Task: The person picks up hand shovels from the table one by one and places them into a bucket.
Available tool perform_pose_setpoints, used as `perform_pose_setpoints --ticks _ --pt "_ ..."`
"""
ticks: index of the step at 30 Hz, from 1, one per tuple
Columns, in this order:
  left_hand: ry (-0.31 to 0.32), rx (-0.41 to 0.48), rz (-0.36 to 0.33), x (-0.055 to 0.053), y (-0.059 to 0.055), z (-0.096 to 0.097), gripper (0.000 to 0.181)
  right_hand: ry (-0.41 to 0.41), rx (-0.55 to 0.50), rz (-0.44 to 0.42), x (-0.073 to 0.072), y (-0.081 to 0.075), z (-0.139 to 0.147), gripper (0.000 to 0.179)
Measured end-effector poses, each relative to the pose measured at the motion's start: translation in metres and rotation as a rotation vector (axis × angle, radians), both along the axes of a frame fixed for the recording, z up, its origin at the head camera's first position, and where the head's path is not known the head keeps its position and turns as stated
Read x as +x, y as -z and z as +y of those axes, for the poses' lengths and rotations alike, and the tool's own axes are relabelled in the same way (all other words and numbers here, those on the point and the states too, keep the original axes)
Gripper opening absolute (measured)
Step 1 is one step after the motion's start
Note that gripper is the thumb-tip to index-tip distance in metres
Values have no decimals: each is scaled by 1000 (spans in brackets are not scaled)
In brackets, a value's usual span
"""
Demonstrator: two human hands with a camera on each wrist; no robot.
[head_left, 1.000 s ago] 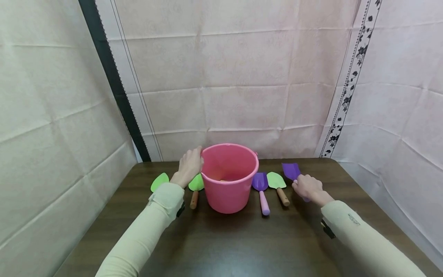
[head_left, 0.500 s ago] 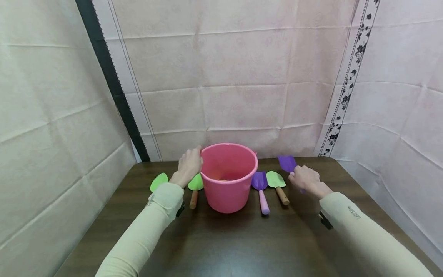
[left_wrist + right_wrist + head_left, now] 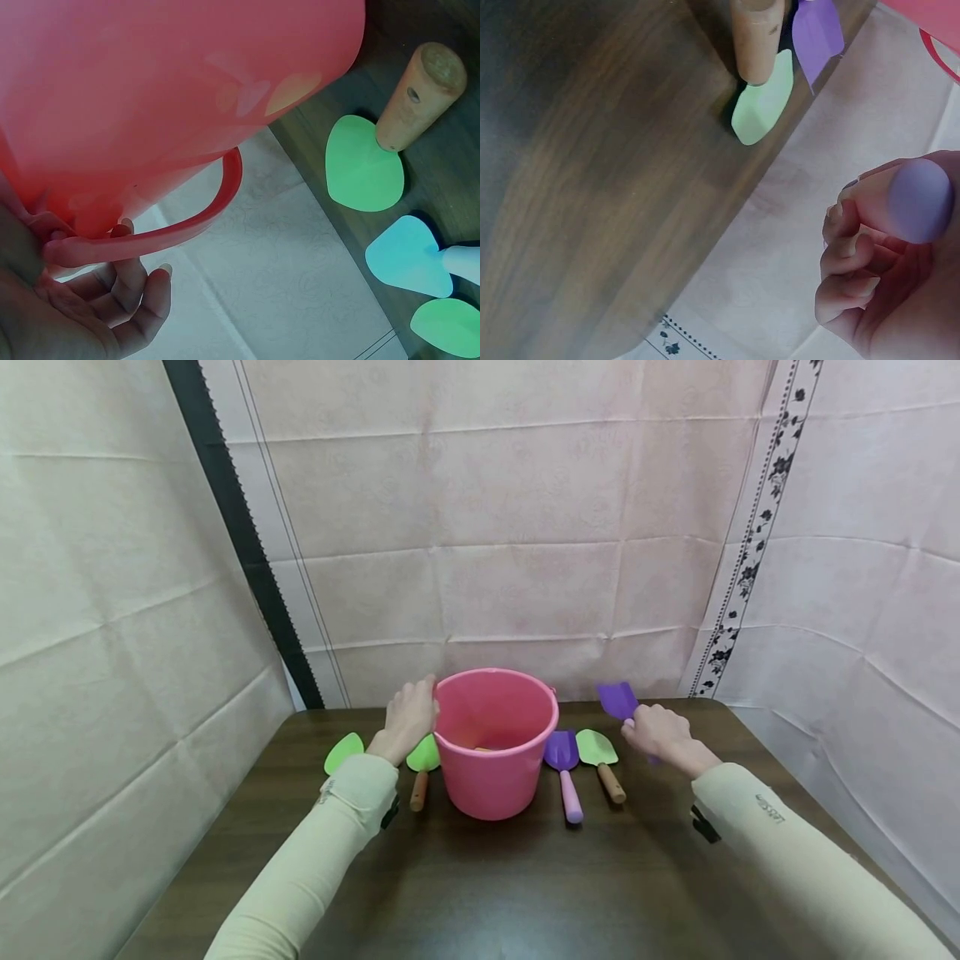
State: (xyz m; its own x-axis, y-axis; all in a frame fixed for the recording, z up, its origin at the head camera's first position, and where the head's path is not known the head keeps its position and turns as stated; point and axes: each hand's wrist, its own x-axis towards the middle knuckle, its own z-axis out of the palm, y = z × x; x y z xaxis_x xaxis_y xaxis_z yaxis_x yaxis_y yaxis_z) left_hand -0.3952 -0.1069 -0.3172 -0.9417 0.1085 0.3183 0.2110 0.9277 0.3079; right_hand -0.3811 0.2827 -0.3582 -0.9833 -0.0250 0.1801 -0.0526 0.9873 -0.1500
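Note:
A pink bucket (image 3: 491, 785) stands upright near the back of the table. My left hand (image 3: 410, 720) grips its rim on the left side; in the left wrist view the bucket's handle (image 3: 169, 236) hangs beside my curled fingers (image 3: 154, 304). Raised over the table's back right, a purple toy shovel (image 3: 617, 700) is in my right hand (image 3: 662, 735). The right wrist view shows my fingers curled round its lilac handle (image 3: 921, 201), while its blade is hidden there. Something yellow (image 3: 482, 749) shows low inside the bucket.
Right of the bucket lie another purple shovel (image 3: 561, 752) and a green trowel (image 3: 597, 748) with a wooden handle. Two green trowels, one near (image 3: 423, 755) and one farther left (image 3: 343, 752), flank a blue trowel (image 3: 405, 256). Cloth (image 3: 525, 593) hangs behind the table.
My right hand has lifted the purple shovel up and a little to the left. The left hand and the bucket have stayed in place.

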Motion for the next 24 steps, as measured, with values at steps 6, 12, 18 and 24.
perform_pose_setpoints --ticks 6,12,18,24 --pt "0 -3 1 0 -1 0 33 0 2 -8 0 -10 -3 34" --pt "-2 4 -11 0 -1 0 31 1 13 -16 -1 -19 -5 35" --pt "-2 -9 -6 2 -1 0 29 -2 19 1 0 -26 -6 34" --pt "-1 -12 5 1 -1 1 25 -9 14 11 2 -33 -8 33"
